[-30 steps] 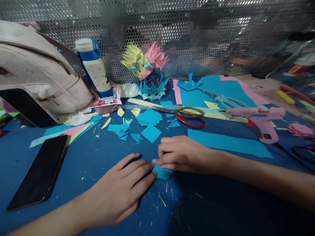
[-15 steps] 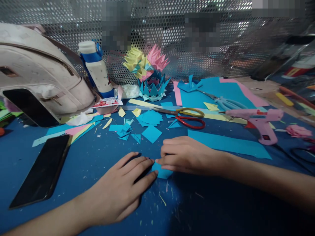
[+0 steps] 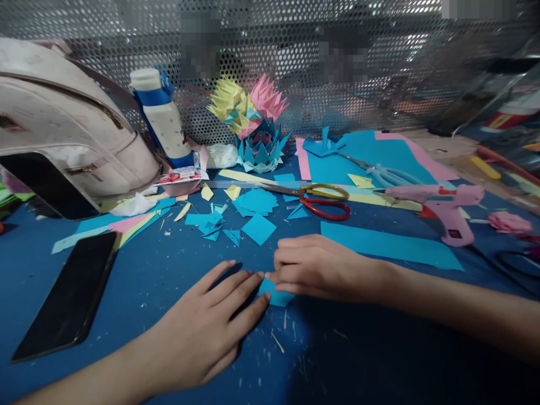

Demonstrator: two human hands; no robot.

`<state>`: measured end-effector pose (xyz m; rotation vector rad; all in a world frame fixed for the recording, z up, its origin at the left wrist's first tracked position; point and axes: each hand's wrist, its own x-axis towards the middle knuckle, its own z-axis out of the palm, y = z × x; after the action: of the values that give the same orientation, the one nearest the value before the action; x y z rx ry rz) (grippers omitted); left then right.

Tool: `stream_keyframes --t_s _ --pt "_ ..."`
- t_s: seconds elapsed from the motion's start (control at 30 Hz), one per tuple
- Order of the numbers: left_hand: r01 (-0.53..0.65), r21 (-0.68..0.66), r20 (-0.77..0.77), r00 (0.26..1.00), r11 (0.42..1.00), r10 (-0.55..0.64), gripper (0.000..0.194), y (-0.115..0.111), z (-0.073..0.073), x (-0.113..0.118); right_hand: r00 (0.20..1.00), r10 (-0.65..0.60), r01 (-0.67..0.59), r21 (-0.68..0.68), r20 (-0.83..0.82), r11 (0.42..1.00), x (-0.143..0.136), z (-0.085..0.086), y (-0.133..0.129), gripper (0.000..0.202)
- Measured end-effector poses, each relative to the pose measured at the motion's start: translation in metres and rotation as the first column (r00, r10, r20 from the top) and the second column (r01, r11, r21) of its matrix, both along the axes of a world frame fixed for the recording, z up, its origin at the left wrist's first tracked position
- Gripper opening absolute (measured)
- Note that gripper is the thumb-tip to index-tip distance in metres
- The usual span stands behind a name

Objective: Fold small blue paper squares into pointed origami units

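Observation:
A small piece of blue paper (image 3: 276, 295) lies on the blue table between my hands, its upper part hidden by fingers. My left hand (image 3: 211, 326) lies low with fingers stretched out, its fingertips touching the paper's left edge. From the other side, my right hand (image 3: 314, 267) has its fingers curled together on the upper edge of the same piece. Just beyond them are a blue paper square (image 3: 259, 229), a stack of blue pieces (image 3: 255, 202) and some folded blue pieces (image 3: 211, 225). A long blue strip (image 3: 388, 246) runs behind my right forearm.
Scissors (image 3: 327, 194), pliers (image 3: 390, 175) and a pink glue gun (image 3: 447, 205) lie farther back. Paper flowers (image 3: 261, 121) and a bottle (image 3: 162, 121) stand by the perforated metal panel (image 3: 304, 67). At left are a phone (image 3: 70, 295), another phone (image 3: 48, 185) and a backpack (image 3: 76, 112).
The whole view has shifted slightly. Both hands stay at the blue paper in nearly the same pose, with no clear change in the paper.

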<state>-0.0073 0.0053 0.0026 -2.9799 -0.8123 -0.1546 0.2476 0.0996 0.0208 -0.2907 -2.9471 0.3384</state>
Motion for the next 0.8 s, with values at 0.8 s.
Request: stream_keyframes --t_s 0.8 --pt "0.020 -0.013 0.051 0.999 1.000 -0.020 0.048 0.0015 0.0008 0.0003 1.000 -0.018 0.015 0.126 0.022 0.992 -0.0009 -0.0001 -0.0037 0.026"
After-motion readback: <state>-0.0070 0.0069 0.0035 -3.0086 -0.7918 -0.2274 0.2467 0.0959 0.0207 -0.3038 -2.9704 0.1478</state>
